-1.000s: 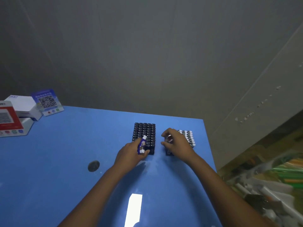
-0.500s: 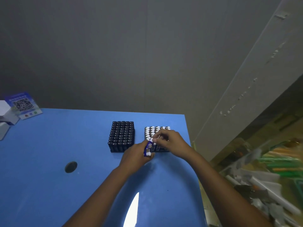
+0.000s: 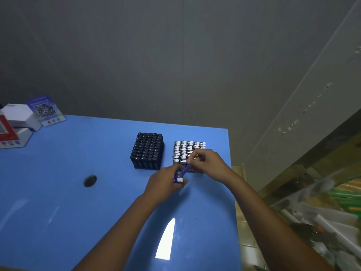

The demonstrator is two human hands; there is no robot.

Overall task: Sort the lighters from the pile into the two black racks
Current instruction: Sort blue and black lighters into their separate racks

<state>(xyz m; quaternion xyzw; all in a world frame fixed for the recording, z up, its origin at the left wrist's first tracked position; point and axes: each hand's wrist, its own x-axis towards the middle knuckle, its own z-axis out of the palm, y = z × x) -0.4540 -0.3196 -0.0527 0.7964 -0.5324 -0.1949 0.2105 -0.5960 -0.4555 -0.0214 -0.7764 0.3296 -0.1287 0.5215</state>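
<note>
Shifted since the earlier frame: left hand [image 3: 166, 182] now lower and nearer, fingers curled round a blue lighter [image 3: 181, 174] tilted up toward the right hand [image 3: 207, 163], which pinches its far end with curled fingertips. Held just in front of the right rack [image 3: 188, 151] full of white-capped lighters; left rack [image 3: 147, 151] beside it, apart, both on the blue table [image 3: 78, 192]

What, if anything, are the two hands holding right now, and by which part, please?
The left hand grips a blue lighter near its white cap end; the right hand pinches its other end.
</note>
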